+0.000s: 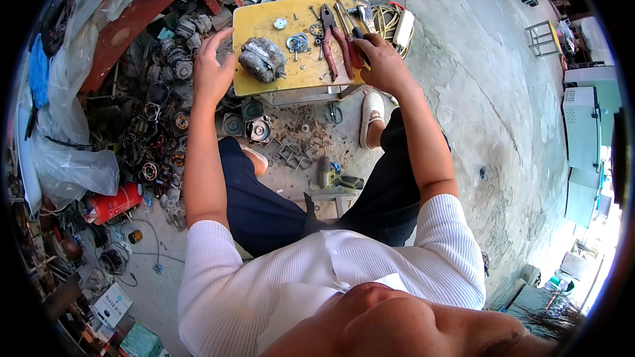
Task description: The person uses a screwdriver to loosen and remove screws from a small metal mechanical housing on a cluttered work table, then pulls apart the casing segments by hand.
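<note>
A dirty grey motor (262, 59) rests at the left of a small yellow table (254, 16). Beside its left edge, my left hand (213, 69) is open, fingers apart and holding nothing. My right hand (383, 63) is closed over the dark handle of a screwdriver (357, 32) at the table's right side; the fingers partly hide the handle. Red-handled pliers (329, 36) lie just left of that hand. Between motor and pliers are a blue-and-metal ring part (297, 42), a small round disc (280, 23) and several little screws. Near the far right corner sits a hammer head (366, 20).
A white power strip (403, 28) with coiled cable hangs at the table's right end. Scrap motor parts (159, 106) pile up on the left. A green cordless drill (337, 175) lies on the floor between my feet, and a red container (116, 203) stands lower left.
</note>
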A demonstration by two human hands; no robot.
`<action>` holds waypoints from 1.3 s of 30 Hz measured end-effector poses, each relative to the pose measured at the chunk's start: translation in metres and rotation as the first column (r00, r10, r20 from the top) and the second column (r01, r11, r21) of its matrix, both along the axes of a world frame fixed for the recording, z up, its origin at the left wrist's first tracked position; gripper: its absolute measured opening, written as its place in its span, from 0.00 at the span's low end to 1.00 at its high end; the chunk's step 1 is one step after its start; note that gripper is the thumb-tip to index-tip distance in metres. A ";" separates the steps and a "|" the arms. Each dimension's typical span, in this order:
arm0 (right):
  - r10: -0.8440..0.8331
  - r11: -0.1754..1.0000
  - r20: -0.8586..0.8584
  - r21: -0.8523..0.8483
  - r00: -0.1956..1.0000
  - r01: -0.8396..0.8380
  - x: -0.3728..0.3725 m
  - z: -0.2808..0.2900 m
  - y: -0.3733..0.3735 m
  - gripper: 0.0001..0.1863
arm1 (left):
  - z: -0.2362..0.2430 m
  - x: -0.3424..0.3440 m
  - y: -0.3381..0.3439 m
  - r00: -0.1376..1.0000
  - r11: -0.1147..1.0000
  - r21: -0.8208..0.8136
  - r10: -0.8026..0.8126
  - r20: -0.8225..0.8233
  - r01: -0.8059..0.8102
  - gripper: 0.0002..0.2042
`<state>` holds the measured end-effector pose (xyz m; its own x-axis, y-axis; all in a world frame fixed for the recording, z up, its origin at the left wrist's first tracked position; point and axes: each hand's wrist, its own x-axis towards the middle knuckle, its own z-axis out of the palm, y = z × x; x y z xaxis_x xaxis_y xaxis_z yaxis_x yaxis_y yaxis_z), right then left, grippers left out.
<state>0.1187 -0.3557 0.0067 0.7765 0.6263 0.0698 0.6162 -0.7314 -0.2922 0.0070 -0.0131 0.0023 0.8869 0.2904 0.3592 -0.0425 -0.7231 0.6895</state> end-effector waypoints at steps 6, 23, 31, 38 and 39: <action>-0.167 0.986 0.133 0.016 0.977 0.166 0.007 -0.011 0.019 0.20 | -0.002 0.003 -0.004 1.000 1.000 0.027 0.000 0.026 0.000 0.20; -0.349 0.936 0.146 0.006 0.926 0.352 0.050 -0.039 0.062 0.25 | 0.002 0.013 -0.020 0.999 0.999 -0.043 0.011 0.035 -0.010 0.20; -0.368 0.927 0.114 0.126 0.923 0.354 0.066 -0.052 0.056 0.20 | 0.001 0.013 -0.015 0.996 0.997 -0.082 0.006 0.091 0.002 0.20; -0.359 0.916 -0.087 0.159 0.929 0.369 0.065 -0.019 0.039 0.27 | 0.009 0.005 -0.009 0.995 0.987 -0.126 -0.098 -0.010 0.096 0.25; -0.380 0.907 -0.100 0.156 0.919 0.392 0.065 -0.017 0.037 0.27 | 0.011 0.003 -0.009 0.990 0.982 -0.132 -0.139 -0.037 0.133 0.26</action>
